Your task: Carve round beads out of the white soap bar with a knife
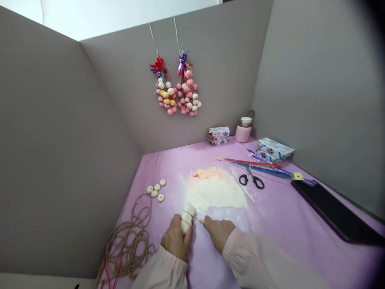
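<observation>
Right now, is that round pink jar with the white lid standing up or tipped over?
Upright: the pink jar rests on its base, white lid on top.

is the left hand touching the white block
Touching. The head view shows the left hand closed around the near part of the white block.

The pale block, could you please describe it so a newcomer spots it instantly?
On the purple cloth, find the powder patch. By its near left corner, the left hand grips the pale block, longer than the round beads to its left.
</observation>
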Motion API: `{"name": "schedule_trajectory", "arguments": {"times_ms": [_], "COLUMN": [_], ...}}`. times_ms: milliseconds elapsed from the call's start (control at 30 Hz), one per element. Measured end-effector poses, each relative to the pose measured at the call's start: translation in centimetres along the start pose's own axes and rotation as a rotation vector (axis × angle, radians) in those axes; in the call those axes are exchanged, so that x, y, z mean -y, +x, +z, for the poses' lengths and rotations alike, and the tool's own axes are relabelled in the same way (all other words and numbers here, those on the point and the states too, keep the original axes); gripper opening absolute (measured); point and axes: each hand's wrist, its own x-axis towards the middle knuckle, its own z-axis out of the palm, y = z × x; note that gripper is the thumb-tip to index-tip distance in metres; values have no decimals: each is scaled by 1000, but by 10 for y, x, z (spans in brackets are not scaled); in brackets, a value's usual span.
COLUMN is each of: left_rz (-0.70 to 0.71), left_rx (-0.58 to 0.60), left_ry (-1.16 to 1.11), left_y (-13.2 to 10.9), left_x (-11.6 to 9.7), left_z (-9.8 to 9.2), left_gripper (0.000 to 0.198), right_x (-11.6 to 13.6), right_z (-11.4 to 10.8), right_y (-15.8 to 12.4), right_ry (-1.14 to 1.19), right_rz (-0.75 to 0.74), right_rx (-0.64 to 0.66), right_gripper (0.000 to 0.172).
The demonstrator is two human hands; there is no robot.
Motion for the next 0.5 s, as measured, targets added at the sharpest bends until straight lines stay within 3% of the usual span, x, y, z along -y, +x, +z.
{"name": "schedule_trajectory", "arguments": {"times_ms": [500], "left_rz": [2], "left_rx": [-1], "left_ry": [-78], "left_y": [0], "left_x": [2], "left_z": [3], "left_gripper": [16], "right_x": [1], "right_z": [6], "right_y": [0], "right_ry": [-56], "right_rz": [39], "right_rx": [36], "right_gripper": [25]}}
